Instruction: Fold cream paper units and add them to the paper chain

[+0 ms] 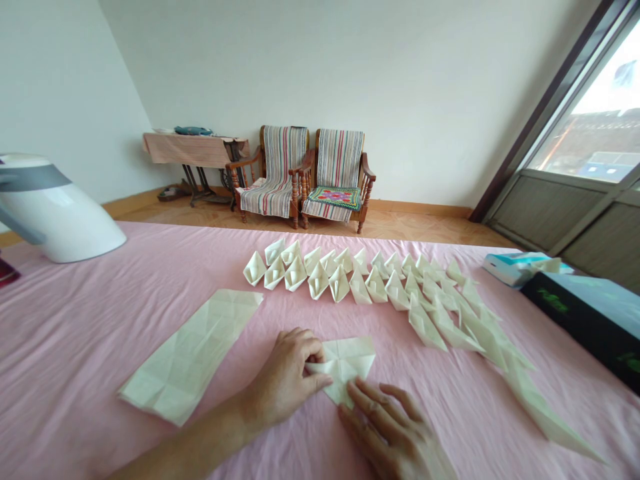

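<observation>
A creased, partly folded sheet of pale paper (350, 357) lies on the pink cloth in front of me. My left hand (293, 370) pinches its left corner between thumb and fingers. On its lower edge rest the fingertips of my right hand (387, 420), stretched out and slightly spread. To the left lies a stack of creased pale paper sheets (195, 353). Beyond my hands, several folded paper boats (319, 280) stand in rows, and more of them run down the right side in a curved line.
A white and grey jug (75, 213) stands at the far left of the pink tablecloth (165, 267). On the right are a tissue box (520, 267) and a black box (585, 320). Past the table stand two wooden chairs (277, 170) with striped covers and a cloth-draped side table (190, 148).
</observation>
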The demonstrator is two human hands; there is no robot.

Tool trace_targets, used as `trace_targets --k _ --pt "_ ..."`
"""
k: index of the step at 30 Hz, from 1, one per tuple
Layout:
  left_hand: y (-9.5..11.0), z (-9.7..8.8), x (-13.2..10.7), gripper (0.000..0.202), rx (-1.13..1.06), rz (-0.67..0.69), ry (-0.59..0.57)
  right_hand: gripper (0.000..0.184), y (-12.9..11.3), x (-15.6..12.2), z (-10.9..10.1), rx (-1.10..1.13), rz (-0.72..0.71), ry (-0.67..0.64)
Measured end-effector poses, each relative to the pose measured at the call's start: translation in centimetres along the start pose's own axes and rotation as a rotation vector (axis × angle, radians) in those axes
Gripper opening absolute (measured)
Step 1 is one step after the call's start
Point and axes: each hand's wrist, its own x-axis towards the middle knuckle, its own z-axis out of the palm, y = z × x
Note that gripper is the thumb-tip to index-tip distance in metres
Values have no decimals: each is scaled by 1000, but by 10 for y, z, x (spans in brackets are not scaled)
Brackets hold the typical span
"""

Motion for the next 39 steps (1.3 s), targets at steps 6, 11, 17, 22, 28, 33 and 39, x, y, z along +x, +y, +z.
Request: trace_targets --k 6,11,17,22,28,33,39 --pt "-1 1 0 19 -26 -6 47 35 1 -2 5 -46 -35 -6" --pt "2 1 1 21 -36 -32 37 29 2 -8 8 -35 -54 -48" --pt "2 -1 4 25 -22 -56 -10 26 2 -7 9 0 -48 -26" --pt "3 -1 2 22 -1 -23 11 22 3 -3 11 27 -36 70" --pt "10 3 -10 16 188 188 139 24 4 -7 17 1 -57 79" --pt "16 6 -19 16 310 319 59 28 2 -8 19 6 -38 60" --pt "19 12 -30 17 214 278 18 32 0 -5 19 17 -35 94"
